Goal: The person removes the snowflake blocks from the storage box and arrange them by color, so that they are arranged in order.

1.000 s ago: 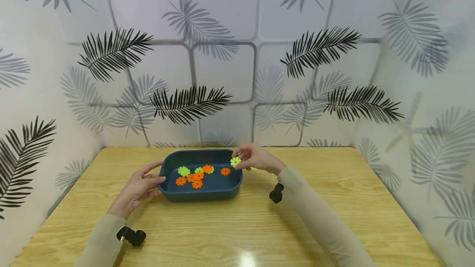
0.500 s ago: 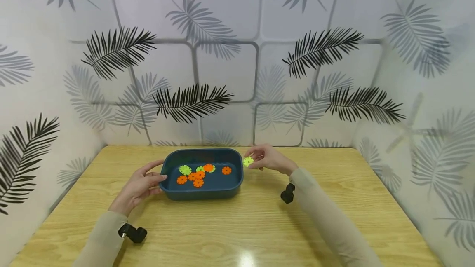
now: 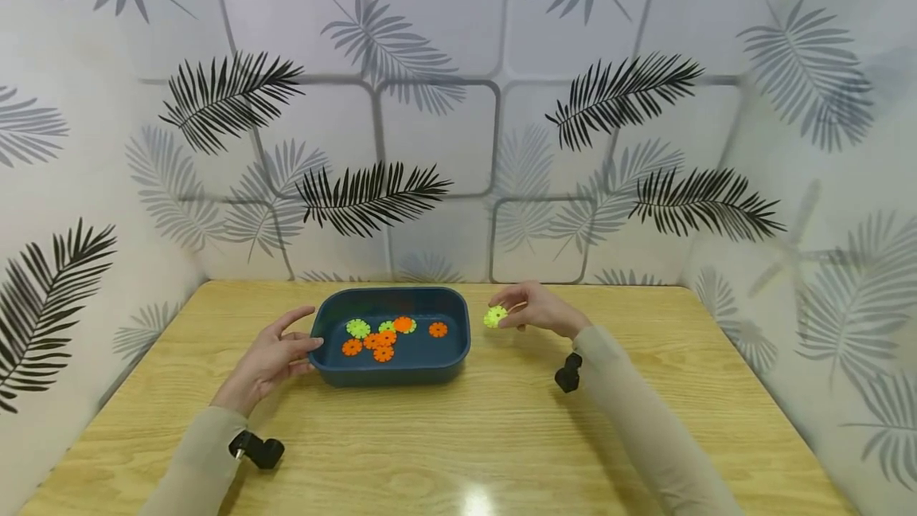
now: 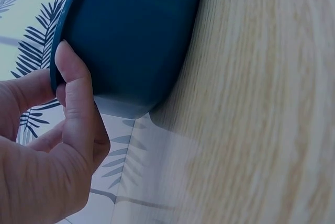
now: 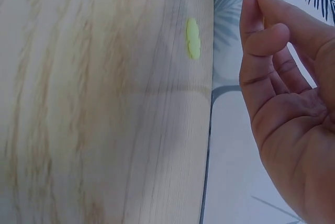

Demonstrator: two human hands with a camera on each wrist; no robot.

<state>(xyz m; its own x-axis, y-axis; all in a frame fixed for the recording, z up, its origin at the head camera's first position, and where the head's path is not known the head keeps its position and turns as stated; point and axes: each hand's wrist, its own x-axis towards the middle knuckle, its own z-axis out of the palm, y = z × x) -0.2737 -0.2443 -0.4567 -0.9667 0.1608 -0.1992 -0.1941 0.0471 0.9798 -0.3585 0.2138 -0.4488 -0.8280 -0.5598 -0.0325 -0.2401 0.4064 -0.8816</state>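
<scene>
A dark blue tub [image 3: 390, 377] stands on the table, with several orange snowflake discs [image 3: 383, 353] and several yellow-green snowflake discs [image 3: 358, 329] inside. At its left end, my left hand [image 3: 275, 361] pinches the rim between thumb and fingers; the left wrist view shows this grip on the tub wall [image 4: 131, 41]. Right of the tub, my right hand [image 3: 540, 310] pinches a yellow-green snowflake disc [image 3: 495, 315] by its edge, above the table. In the right wrist view, only a thin sliver of it shows at the fingertips. Another yellow-green disc [image 5: 192, 39] lies on the tabletop below.
The wood-grain table [image 3: 430, 444] runs back to a wall [image 3: 437, 142] covered in leaf print. Each sleeve carries a black wrist mount, the left one [image 3: 256, 450] and the right one [image 3: 568, 373].
My right hand has moved right, from over the tub's right end to beside it, carrying the yellow-green snowflake disc. My left hand stays at the tub's rim.
</scene>
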